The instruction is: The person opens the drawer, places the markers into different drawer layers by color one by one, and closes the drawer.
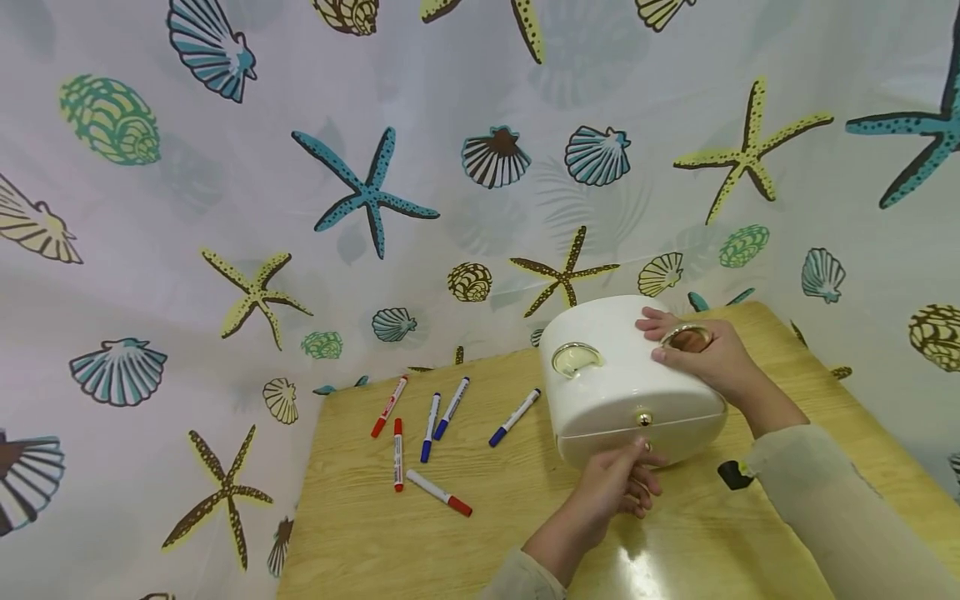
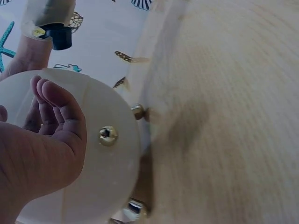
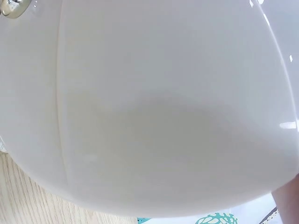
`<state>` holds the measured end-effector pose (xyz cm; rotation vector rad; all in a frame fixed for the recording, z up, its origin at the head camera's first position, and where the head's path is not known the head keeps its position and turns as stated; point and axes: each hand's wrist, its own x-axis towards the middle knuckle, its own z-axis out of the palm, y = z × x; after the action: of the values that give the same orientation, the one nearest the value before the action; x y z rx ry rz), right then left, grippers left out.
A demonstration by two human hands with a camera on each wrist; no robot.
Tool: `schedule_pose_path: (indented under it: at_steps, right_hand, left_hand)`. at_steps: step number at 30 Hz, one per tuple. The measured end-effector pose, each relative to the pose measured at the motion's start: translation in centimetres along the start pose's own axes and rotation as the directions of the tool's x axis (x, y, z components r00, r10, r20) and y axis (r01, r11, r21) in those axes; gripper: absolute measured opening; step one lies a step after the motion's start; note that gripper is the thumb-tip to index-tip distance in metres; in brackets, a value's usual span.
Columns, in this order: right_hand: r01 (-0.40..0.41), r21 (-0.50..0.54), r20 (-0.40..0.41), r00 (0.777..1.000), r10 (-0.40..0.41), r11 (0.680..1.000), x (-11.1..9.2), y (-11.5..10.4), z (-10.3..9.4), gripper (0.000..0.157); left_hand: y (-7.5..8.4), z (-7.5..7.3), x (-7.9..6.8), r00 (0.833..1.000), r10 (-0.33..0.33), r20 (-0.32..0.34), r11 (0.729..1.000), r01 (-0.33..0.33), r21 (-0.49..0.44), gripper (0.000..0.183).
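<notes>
A glossy white case (image 1: pixel 600 333) with gold knobs and gold-edged handles stands on the right of the table. My right hand (image 1: pixel 708 354) rests on its top at the right-hand handle, fingers and thumb stretched out over the lid; the gold ring (image 1: pixel 686 335) shows across the hand. At the front, my left hand (image 1: pixel 618 479) has loosely bent fingers, its thumb tip right at the lower gold knob (image 1: pixel 647 447). In the left wrist view those fingers (image 2: pixel 58 107) overlap the case front, with a knob (image 2: pixel 107 135) beside them. The right wrist view is filled by the white case wall (image 3: pixel 163 116).
Several markers with red or blue caps lie left of the case, among them a blue-capped marker (image 1: pixel 514 417) nearest it. The wooden table (image 1: pixel 360 533) meets a shell-patterned curtain (image 1: pixel 420 283) behind. A small black device (image 1: pixel 735 475) is at the right sleeve.
</notes>
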<state>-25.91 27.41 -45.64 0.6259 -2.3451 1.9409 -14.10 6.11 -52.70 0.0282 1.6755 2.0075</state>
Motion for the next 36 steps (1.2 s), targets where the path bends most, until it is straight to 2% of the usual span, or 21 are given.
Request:
schedule_pose_path:
  at_steps: [4,10,22,36]
  right_hand:
    - [-0.016,-0.006,-0.002,1.0,0.016,1.0,0.0,0.1,0.0,0.036]
    - [-0.04,-0.027,-0.015,0.999,0.039,0.999,0.2,0.0,0.1,0.035]
    - [0.01,0.014,0.005,1.0,-0.01,1.0,0.0,0.1,0.0,0.035]
    - [-0.013,0.024,-0.004,1.0,0.013,1.0,0.3,0.4,-0.2,0.033]
  left_hand:
    - [-0.9,-0.2,0.3,0.998,-0.053,-0.04,0.998,0.052,-0.024,0.057]
    - [-1.8,-0.4,0.8,0.996,-0.071,-0.055,0.996,0.069,-0.05,0.063]
    - [-2.0,0.4,1.2,0.998,-0.034,-0.046,0.998,0.032,-0.046,0.055]
    - [-1.7,0.8,1.6,1.0,0.017,-0.018,0.997,-0.018,-0.08,0.053]
